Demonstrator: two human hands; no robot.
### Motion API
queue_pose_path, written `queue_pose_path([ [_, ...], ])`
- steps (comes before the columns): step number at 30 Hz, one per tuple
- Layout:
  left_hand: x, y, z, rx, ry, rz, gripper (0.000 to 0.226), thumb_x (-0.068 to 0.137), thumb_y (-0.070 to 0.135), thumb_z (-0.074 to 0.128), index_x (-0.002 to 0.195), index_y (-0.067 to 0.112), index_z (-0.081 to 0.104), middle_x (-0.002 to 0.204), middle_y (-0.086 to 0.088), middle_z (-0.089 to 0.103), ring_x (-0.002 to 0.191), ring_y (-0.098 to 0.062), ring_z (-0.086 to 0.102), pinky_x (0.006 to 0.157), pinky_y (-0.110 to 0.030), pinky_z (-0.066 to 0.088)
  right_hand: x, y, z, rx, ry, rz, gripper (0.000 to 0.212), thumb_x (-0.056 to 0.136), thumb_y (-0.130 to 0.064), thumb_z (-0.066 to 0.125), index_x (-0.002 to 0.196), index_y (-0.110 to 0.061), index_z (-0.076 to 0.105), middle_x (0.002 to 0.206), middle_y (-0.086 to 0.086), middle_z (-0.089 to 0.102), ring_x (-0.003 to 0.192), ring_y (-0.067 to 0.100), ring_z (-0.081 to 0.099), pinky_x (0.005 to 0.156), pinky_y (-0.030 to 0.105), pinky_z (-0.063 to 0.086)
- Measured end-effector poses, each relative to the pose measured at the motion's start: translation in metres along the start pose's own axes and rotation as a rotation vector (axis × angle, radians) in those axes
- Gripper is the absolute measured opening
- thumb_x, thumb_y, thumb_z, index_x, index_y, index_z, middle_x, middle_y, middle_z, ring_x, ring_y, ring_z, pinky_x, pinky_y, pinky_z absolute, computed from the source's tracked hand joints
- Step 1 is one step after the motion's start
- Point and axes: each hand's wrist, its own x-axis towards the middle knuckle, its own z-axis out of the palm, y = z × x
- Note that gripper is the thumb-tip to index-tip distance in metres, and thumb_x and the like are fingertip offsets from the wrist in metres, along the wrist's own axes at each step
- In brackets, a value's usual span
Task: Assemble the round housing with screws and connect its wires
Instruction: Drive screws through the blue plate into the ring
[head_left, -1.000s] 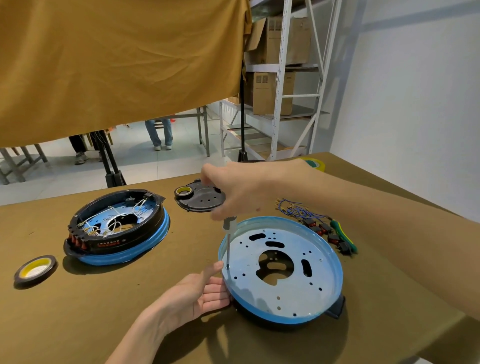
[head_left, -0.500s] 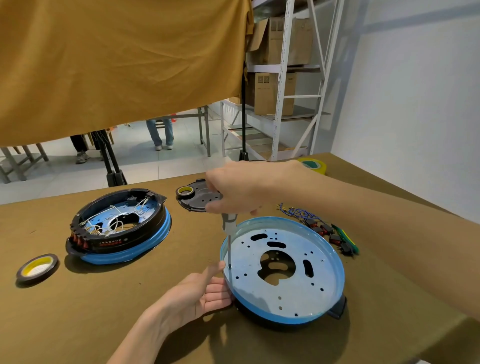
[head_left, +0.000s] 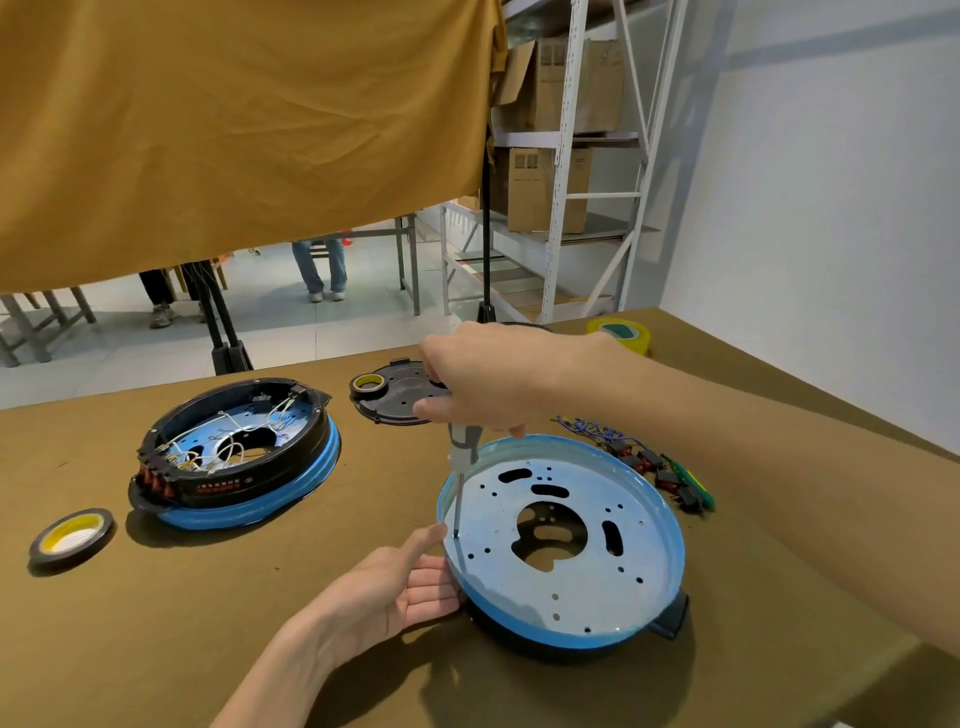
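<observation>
A round blue housing plate (head_left: 644, 561) with many holes lies in front of me on a black base. My right hand (head_left: 483, 379) grips a screwdriver (head_left: 462, 457) held upright, its tip set in a hole near the plate's left rim. My left hand (head_left: 395, 587) rests against the left edge of the housing, fingers straight, thumb up beside the rim. A second round housing (head_left: 234, 457), black on blue with white wires inside, sits at the left. A bundle of blue wires with red and black connectors (head_left: 639, 462) lies at the right behind my forearm.
A black round cover (head_left: 395, 395) carrying a small tape roll (head_left: 369, 384) lies at the back. Another tape roll (head_left: 70, 535) sits far left, a yellow-green one (head_left: 621, 332) at the back right. Brown cloth hangs above; metal shelving and people's legs stand beyond the table.
Almost nothing has moved: the screwdriver stays upright on the same hole, and my right hand has shifted only slightly on its handle. The left hand stays at the rim.
</observation>
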Motion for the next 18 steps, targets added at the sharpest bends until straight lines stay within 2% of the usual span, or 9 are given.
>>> queue_pose_path([
  [3,0.000,0.000,0.000,-0.005,-0.007,0.007,0.064,0.076,0.046,0.075,0.115,-0.003,0.063,0.102,-0.022,0.078,0.093,-0.033,0.078,0.070,-0.036,0.065,0.001,0.002,-0.002,0.105,-0.089,-0.025,0.045,0.094,-0.036,0.069,0.124,-0.017,0.041,0.084,0.005,0.066,0.061,0.016,0.069,0.048,0.029,0.050],
  [5,0.001,0.000,0.000,-0.009,-0.006,0.006,0.065,0.075,0.046,0.076,0.115,-0.003,0.063,0.102,-0.022,0.078,0.094,-0.033,0.078,0.071,-0.037,0.066,0.000,0.004,-0.007,0.207,-0.172,-0.029,0.052,0.090,-0.021,0.073,0.128,-0.017,0.037,0.081,0.006,0.066,0.048,0.009,0.064,0.042,0.022,0.048],
  [6,0.002,0.000,0.000,-0.007,-0.008,0.005,0.061,0.080,0.044,0.075,0.115,-0.003,0.063,0.103,-0.022,0.078,0.094,-0.033,0.078,0.072,-0.037,0.066,-0.001,0.002,-0.006,0.191,-0.151,-0.031,0.046,0.092,-0.021,0.071,0.126,-0.015,0.039,0.078,0.005,0.067,0.044,0.009,0.064,0.041,0.021,0.047],
  [8,0.002,0.000,0.000,-0.007,-0.007,0.002,0.054,0.088,0.044,0.072,0.115,-0.002,0.063,0.102,-0.022,0.078,0.094,-0.032,0.078,0.073,-0.037,0.066,0.002,-0.001,0.001,0.057,-0.039,-0.025,0.035,0.099,-0.040,0.063,0.116,-0.014,0.045,0.075,0.002,0.067,0.046,0.013,0.067,0.042,0.026,0.049],
  [10,0.001,0.000,0.001,-0.011,-0.004,0.005,0.059,0.081,0.045,0.075,0.115,-0.002,0.063,0.101,-0.021,0.078,0.093,-0.033,0.078,0.071,-0.037,0.066,0.004,-0.004,0.003,-0.026,0.010,-0.034,0.041,0.098,-0.051,0.060,0.118,-0.017,0.046,0.082,-0.001,0.067,0.061,0.018,0.071,0.051,0.034,0.056],
  [13,0.000,0.000,0.001,-0.005,-0.021,0.017,0.071,0.067,0.046,0.079,0.116,-0.003,0.063,0.103,-0.022,0.078,0.094,-0.033,0.078,0.070,-0.036,0.065,0.007,-0.002,-0.002,0.125,-0.114,-0.038,0.048,0.093,-0.030,0.071,0.132,-0.021,0.044,0.096,-0.001,0.065,0.081,0.023,0.071,0.064,0.040,0.064],
  [14,0.000,0.000,0.001,-0.003,-0.025,0.020,0.072,0.066,0.047,0.079,0.116,-0.003,0.062,0.103,-0.021,0.078,0.094,-0.033,0.078,0.070,-0.036,0.065,0.007,-0.002,-0.002,0.114,-0.081,-0.045,0.045,0.093,-0.027,0.070,0.131,-0.020,0.048,0.092,0.000,0.066,0.078,0.022,0.072,0.064,0.039,0.063],
  [16,0.000,0.000,0.001,-0.005,-0.021,0.023,0.073,0.065,0.047,0.078,0.117,-0.003,0.063,0.103,-0.021,0.078,0.095,-0.032,0.078,0.072,-0.036,0.065,0.009,-0.002,0.003,-0.004,0.011,-0.028,0.035,0.097,-0.038,0.061,0.122,-0.014,0.057,0.076,0.001,0.068,0.059,0.017,0.072,0.056,0.035,0.060],
  [18,0.000,0.000,0.000,-0.003,-0.021,0.024,0.073,0.067,0.048,0.075,0.117,-0.004,0.063,0.103,-0.022,0.078,0.095,-0.032,0.078,0.074,-0.036,0.066,0.010,-0.002,0.007,-0.096,0.050,-0.005,0.046,0.098,-0.055,0.054,0.119,-0.013,0.058,0.077,0.002,0.069,0.055,0.017,0.071,0.055,0.032,0.059],
])
